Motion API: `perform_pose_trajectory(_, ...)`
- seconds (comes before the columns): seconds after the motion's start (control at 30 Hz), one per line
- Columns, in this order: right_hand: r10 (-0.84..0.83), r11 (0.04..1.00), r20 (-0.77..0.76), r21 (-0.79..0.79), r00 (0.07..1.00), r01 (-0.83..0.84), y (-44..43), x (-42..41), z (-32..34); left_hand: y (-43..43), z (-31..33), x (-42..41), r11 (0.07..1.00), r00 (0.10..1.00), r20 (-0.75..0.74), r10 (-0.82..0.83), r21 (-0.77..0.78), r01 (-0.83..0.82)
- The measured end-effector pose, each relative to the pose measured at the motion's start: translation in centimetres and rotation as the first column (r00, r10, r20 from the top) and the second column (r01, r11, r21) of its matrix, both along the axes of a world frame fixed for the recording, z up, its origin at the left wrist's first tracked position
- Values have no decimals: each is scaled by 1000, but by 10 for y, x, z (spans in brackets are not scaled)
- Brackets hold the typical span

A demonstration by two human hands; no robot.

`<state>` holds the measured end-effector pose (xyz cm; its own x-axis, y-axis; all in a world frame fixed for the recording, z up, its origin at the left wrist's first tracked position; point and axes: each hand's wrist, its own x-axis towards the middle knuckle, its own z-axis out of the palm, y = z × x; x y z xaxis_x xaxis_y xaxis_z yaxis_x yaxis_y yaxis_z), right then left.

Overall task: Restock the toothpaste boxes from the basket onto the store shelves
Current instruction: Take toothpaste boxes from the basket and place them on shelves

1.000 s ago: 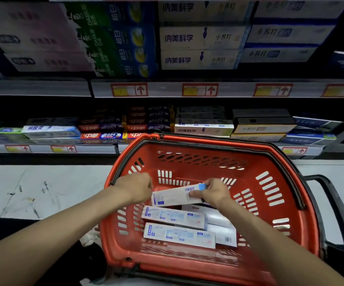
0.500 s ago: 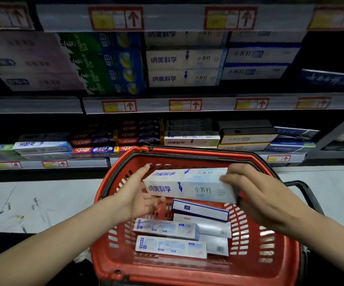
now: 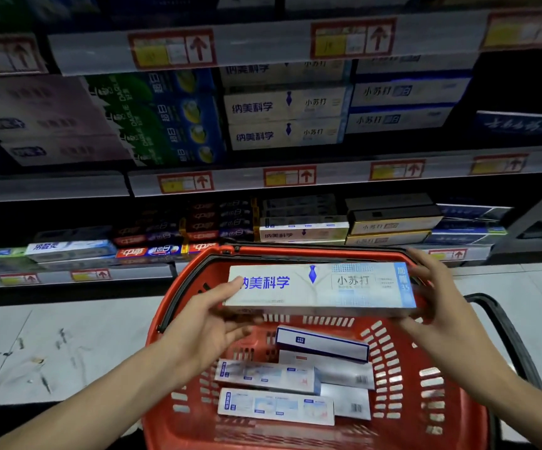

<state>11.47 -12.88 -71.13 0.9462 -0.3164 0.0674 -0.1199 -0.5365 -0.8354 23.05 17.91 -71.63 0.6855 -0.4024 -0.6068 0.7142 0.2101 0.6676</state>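
A white and blue toothpaste box [image 3: 321,287] is held level above the red basket [image 3: 432,404], its printed face towards me. My left hand [image 3: 211,323] grips its left end from below, thumb on the front. At the other end, my right hand [image 3: 438,306] grips the box with fingers over the top. Several more toothpaste boxes [image 3: 276,404] lie flat in the basket bottom. Matching white boxes [image 3: 282,121] are stacked on the middle shelf and others of the same kind [image 3: 302,230] sit on the lower shelf.
Store shelves with red and yellow price tags [image 3: 289,176] fill the view ahead. Green boxes [image 3: 165,118] and pale boxes [image 3: 45,125] stand left on the middle shelf, red boxes [image 3: 165,251] low left. The basket's black handle [image 3: 503,332] sticks out right. Grey floor [image 3: 51,345] lies left.
Both hands lifted one box out of the basket and raised it to rim height, turning its front towards me. The view tilted upwards, showing more of the shelves.
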Motion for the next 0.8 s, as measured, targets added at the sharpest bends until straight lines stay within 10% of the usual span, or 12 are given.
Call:
perform_pose_trajectory(0.37, -171, 722, -74, 670, 983, 176, 11, 35, 45, -18, 32, 27, 991, 970, 213, 119, -92, -102)
perform_pose_trajectory(0.8, -268, 670, -34, 711, 963, 212, 20, 56, 43, -21, 34, 30, 969, 887, 450, 104, 155, -192)
